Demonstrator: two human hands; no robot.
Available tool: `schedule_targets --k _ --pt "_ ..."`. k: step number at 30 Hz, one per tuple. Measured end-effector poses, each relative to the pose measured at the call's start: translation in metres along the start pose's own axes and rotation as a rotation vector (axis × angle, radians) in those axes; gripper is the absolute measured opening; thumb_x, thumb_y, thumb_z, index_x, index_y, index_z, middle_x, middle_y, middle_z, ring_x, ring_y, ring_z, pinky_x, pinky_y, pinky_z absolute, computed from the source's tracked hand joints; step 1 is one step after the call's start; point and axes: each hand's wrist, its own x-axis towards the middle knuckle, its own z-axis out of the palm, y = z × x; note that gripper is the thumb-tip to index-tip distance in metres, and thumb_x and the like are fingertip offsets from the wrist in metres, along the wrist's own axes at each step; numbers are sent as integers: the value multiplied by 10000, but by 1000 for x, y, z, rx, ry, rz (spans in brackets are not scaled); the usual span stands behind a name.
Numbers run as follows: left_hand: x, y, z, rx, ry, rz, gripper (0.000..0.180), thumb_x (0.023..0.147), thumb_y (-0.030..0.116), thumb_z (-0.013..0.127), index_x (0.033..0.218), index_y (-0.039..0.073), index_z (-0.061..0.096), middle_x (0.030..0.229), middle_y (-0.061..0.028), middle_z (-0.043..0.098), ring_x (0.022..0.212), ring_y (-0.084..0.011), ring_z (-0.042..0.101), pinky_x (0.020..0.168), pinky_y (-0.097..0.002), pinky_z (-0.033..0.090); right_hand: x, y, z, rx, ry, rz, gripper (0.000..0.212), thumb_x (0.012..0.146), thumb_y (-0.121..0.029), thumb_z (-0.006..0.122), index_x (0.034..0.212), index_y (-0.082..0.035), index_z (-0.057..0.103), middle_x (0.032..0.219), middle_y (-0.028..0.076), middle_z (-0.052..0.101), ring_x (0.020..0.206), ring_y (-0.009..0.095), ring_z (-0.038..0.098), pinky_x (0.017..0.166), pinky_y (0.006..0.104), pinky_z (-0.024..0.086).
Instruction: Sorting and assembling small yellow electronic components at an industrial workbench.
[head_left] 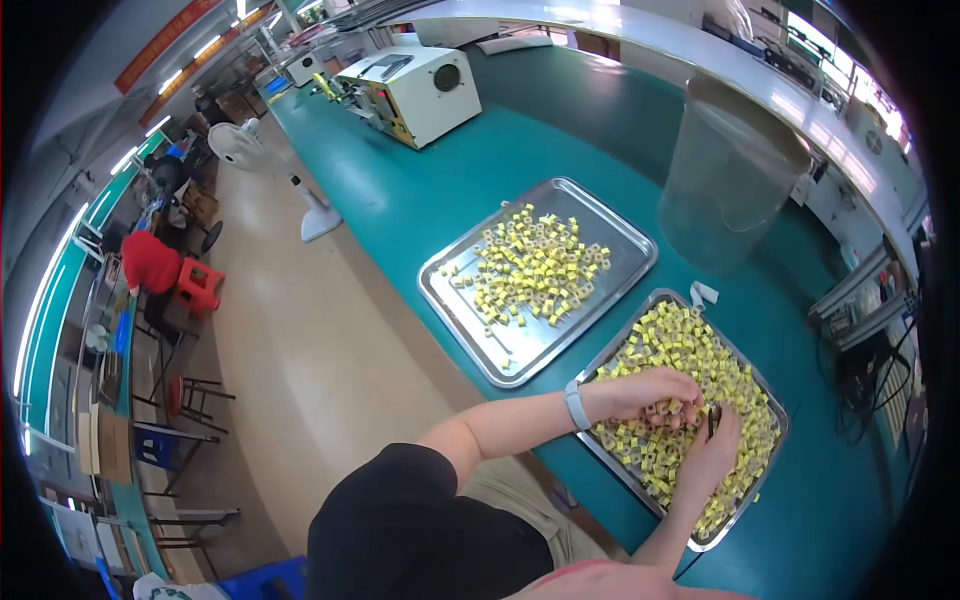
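Observation:
My left hand (655, 393), with a pale band on its wrist, is curled over the nearer metal tray (622, 478). Several small yellow-wrapped parts (668, 408) sit in its fingers. Close beside it, my right hand (716, 446) is closed on a slim dark tool (713, 420), whose kind I cannot make out. The fingertips of both hands come near each other above the tray. A dense layer of similar yellow blocks (680, 335) with pale ends fills this tray.
A second metal tray (625, 255) to the left holds a looser pile of yellow parts (535, 265). Behind stand a clear plastic bin (730, 170) and a white machine (425, 95) on the green table (560, 130). A small white piece (704, 293) lies by the nearer tray. Across the aisle sits a person in red (152, 262).

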Motion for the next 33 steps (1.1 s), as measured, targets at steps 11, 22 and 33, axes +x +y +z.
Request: schedule_targets --k 11,22,33 --pt "8 -5 0 213 71 96 308 1024 299 539 1135 17 592 971 -65 681 735 -89 641 517 -199 430 9 -14 -5 339 22 18 252 897 44 573 1147 18 595 1059 176 600 950 327 618 813 395 495" --pt "2 2 3 113 50 107 290 997 276 610 1145 27 615 856 -35 666 696 -68 610 513 -201 418 4 -28 -6 289 97 -210 237 908 40 603 1140 -1 632 1020 112 622 871 222 605 746 312 476" --pt "3 -1 -3 31 -12 159 256 975 188 630 1157 10 609 917 -41 654 738 -72 602 530 -202 414 5 -29 -4 301 54 -120 234 888 21 646 1121 5 661 1019 136 643 890 263 643 709 353 504"
